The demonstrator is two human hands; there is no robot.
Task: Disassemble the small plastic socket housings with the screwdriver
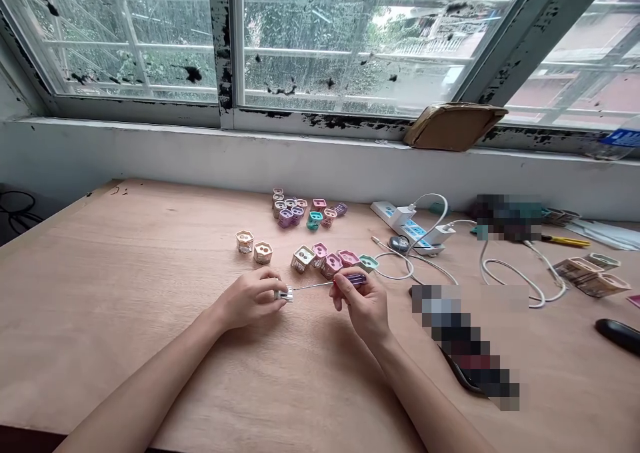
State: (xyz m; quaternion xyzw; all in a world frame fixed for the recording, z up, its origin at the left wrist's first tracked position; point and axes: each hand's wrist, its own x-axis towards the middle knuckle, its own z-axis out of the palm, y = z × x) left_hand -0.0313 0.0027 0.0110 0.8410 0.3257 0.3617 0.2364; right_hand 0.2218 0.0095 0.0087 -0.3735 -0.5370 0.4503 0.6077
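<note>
My left hand [250, 298] is closed around a small metal part [285, 295] just above the wooden table [150, 253]. My right hand [361, 300] pinches the purple handle of a thin screwdriver [345, 280]. Its metal shaft runs left and its tip meets the small part. Just beyond my hands lies a row of small coloured hexagonal sharpeners [330, 261]. Two beige ones [254, 247] stand further left. A bigger cluster of sharpeners [305, 211] sits further back.
A white power strip [407, 226] with plugs and looping white cables [505, 270] lies at the right. Beige sharpeners lie on their sides [590, 276] at the far right. A black object [620, 336] is near the right edge. A cardboard piece [453, 125] rests on the window sill.
</note>
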